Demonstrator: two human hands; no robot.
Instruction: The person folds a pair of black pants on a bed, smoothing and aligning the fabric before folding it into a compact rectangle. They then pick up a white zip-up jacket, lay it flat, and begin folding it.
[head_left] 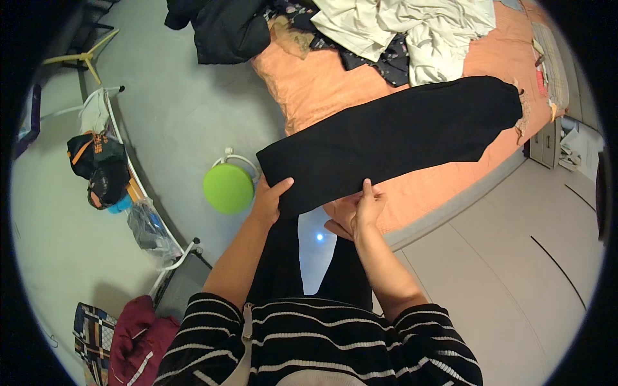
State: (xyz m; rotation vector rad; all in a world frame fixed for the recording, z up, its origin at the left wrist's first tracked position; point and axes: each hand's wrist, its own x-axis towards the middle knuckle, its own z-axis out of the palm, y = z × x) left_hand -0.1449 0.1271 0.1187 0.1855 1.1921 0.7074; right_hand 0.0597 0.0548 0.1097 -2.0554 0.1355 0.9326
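Note:
A pair of black trousers, folded lengthwise, stretches from my hands across the orange bedding toward the far right. Its near left end is pinched by my left hand, thumb on top and fingers underneath. My right hand grips the near long edge, also with the thumb on top and most fingers under the cloth. The far, wider end of the trousers rests on the bed. Both hands are closed on the fabric.
White clothing and dark clothes lie heaped on the orange bedspread. A green round stool stands left of the bed. Further left, a white rack holds bags. A maroon garment is at lower left, a cabinet at right.

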